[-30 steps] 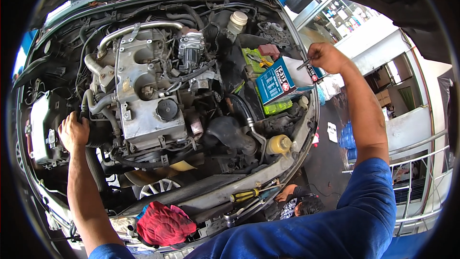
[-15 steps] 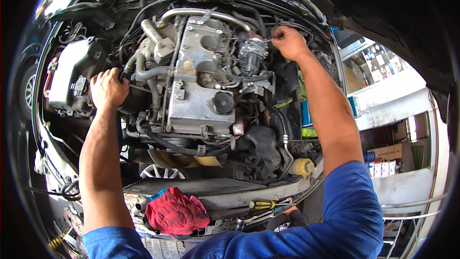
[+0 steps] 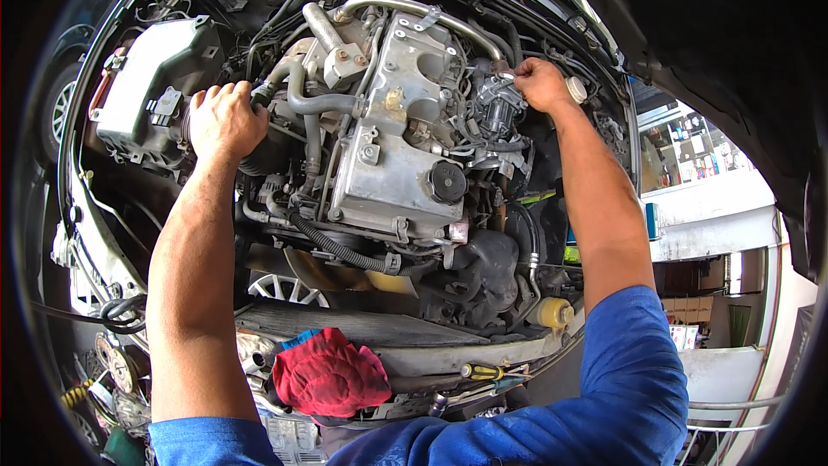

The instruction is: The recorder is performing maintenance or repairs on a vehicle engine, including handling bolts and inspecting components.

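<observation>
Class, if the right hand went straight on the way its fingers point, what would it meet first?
Most likely the rust-brown fitting at the end of the curved silver pipe, just left of the right hand, though depth there is unclear.

car's front rail (image 3: pixel 457 355): bunched red cloth (image 3: pixel 332 377) left, yellow-and-black screwdriver (image 3: pixel 481 372) right.

Obstacle between the hands (image 3: pixel 226 121) (image 3: pixel 545 86): engine cover (image 3: pixel 384 185)

The head camera (left unit of a fisheye pair) looks down past the front beam (image 3: pixel 500 352) onto the engine (image 3: pixel 392 185). Range is close; the wide field spans the left hand (image 3: pixel 226 123) and right hand (image 3: pixel 545 85), bending straight edges toward its rim.
</observation>
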### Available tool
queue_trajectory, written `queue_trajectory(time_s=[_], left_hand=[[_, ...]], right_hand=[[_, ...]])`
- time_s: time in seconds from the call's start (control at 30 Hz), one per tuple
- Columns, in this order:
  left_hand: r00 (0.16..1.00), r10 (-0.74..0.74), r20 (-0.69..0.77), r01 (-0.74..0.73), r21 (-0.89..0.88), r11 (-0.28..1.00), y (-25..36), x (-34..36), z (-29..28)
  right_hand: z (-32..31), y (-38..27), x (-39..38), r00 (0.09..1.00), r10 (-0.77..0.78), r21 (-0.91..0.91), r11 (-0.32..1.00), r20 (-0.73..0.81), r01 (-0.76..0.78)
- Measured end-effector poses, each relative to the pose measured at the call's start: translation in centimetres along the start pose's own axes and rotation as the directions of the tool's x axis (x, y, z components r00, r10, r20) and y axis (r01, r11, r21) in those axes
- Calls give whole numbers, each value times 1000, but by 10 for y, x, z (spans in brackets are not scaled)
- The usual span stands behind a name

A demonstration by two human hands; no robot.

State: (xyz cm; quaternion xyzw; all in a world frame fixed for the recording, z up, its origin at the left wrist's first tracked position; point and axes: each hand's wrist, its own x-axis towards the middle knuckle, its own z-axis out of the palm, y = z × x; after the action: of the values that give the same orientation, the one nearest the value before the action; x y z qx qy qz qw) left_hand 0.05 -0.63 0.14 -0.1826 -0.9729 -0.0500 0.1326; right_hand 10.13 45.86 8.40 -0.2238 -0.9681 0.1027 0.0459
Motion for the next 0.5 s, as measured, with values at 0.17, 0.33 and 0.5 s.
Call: queue_trajectory(time_s=[0.17,0.33,0.5], left_hand=[[1000,-6,14,6,-4,1000,-1,-1,1],[1000,9,0,-9,-1,1000,1,0,2],[1000,1,2,-1,5,1000,1,0,2]], right_hand=[[-9,-21,-10,991,-84,-102,990,101,95],[-7,-19,-8,993,-94,-102,990,76,102],[5,-29,-1,997,-9,-222,975,83,27]])
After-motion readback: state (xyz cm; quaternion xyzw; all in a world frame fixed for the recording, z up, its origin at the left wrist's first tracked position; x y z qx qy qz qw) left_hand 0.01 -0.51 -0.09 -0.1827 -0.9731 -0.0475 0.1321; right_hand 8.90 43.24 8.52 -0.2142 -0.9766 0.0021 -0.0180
